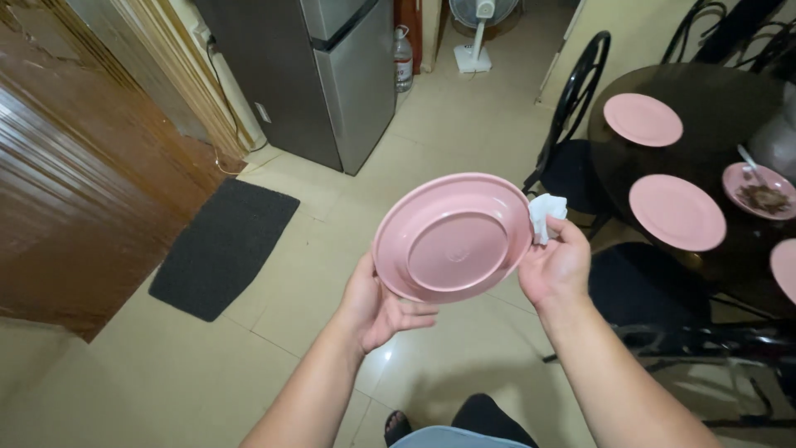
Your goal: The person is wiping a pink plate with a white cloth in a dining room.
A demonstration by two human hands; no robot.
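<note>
Pink plate (pixel 452 241) gripped by left hand (pixel 377 303), right hand (pixel 557 265) clutching tissue (pixel 546 214), dark table (pixel 705 166) beside

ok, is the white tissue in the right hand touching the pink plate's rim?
Touching. The head view shows the white tissue, pinched by the right hand, pressed against the right rim of the pink plate with no gap; the left hand supports the plate's lower left edge.

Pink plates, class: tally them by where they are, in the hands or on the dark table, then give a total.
Held plate, between left hand and right hand: 1
Plates on the table: 4
Total: 5
</note>
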